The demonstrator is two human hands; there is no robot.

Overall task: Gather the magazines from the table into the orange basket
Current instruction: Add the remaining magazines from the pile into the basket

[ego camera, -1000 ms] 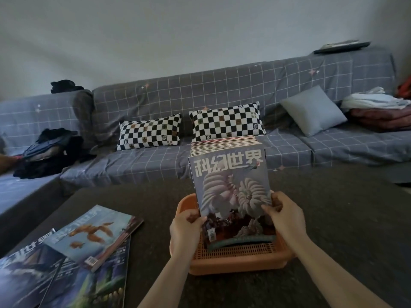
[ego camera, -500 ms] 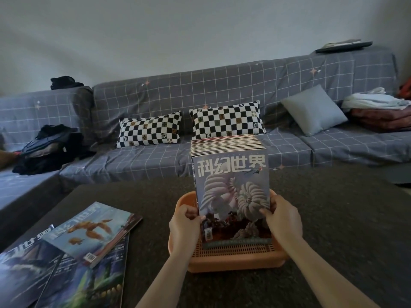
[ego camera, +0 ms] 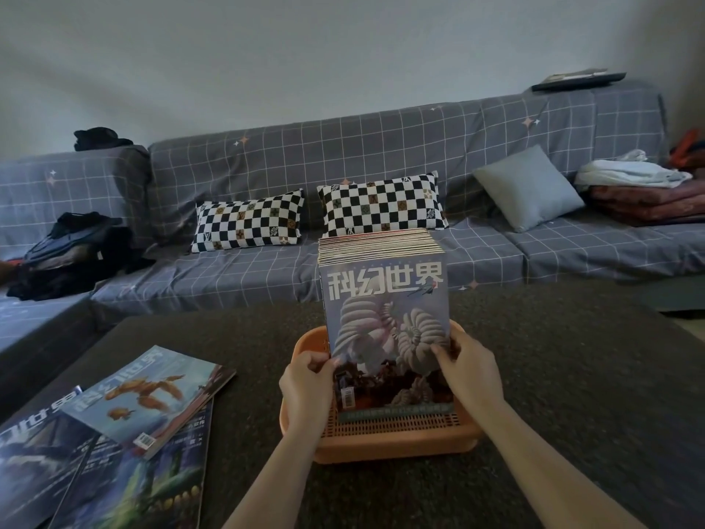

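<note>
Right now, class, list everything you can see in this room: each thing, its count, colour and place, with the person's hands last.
upright magazine stack: one, standing in the basket
orange basket: one, table centre
loose magazines: at least three, bluish, table's left
table: one, dark
sofa: one, grey grid
checkered pillows: two, black-white, sofa
grey cushion: one, sofa right
dark clothes: pile, sofa left
left hand: grips stack's left edge
right hand: grips stack's right edge

Thick stack of magazines (ego camera: 385, 299) standing upright in orange basket (ego camera: 396, 444), pale spiral-creature cover facing camera, gripped at both lower edges. Three more magazines (ego camera: 126, 421) flat and overlapping on dark table (ego camera: 572, 376), far left of basket
</note>
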